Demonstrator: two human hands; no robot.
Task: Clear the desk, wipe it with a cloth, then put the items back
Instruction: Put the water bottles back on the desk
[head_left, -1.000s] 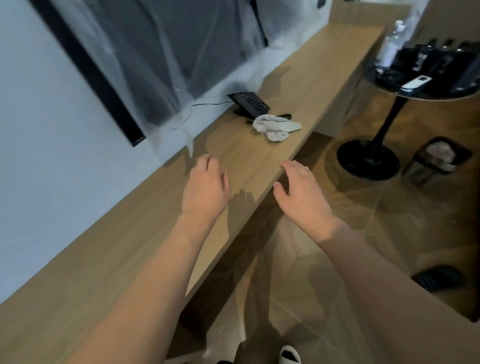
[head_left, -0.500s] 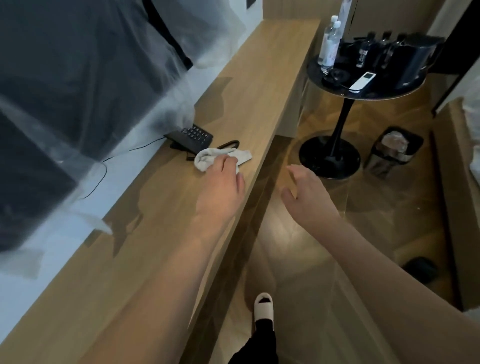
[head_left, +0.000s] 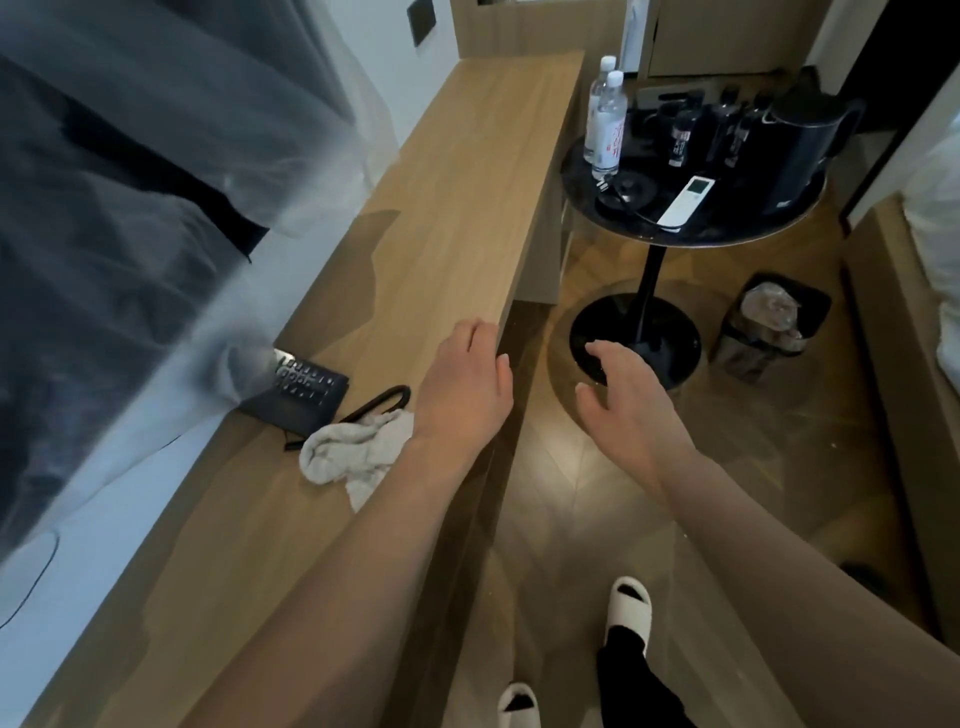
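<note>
A long wooden desk (head_left: 467, 208) runs along the wall on the left. A crumpled pale cloth (head_left: 353, 452) lies on it beside a black telephone (head_left: 298, 392) and its dark cord. My left hand (head_left: 465, 389) hovers over the desk's front edge just past the cloth, fingers relaxed, holding nothing. Over the floor to the right of the desk, my right hand (head_left: 631, 400) is spread and empty. A round black side table (head_left: 727, 234) carries two water bottles (head_left: 605, 122), a white remote (head_left: 688, 200), a black kettle (head_left: 802, 140) and dark small bottles.
A plastic-draped dark screen (head_left: 130, 182) hangs on the wall above the desk. A lined waste bin (head_left: 769, 327) stands on the floor by the side table's base. A wooden bed frame (head_left: 904, 389) borders the right. My slippered feet (head_left: 626, 616) are on the wood floor.
I have walked forward along the desk. My left hand has passed from near the cloth to beyond it, at the desk edge. The side table has come closer.
</note>
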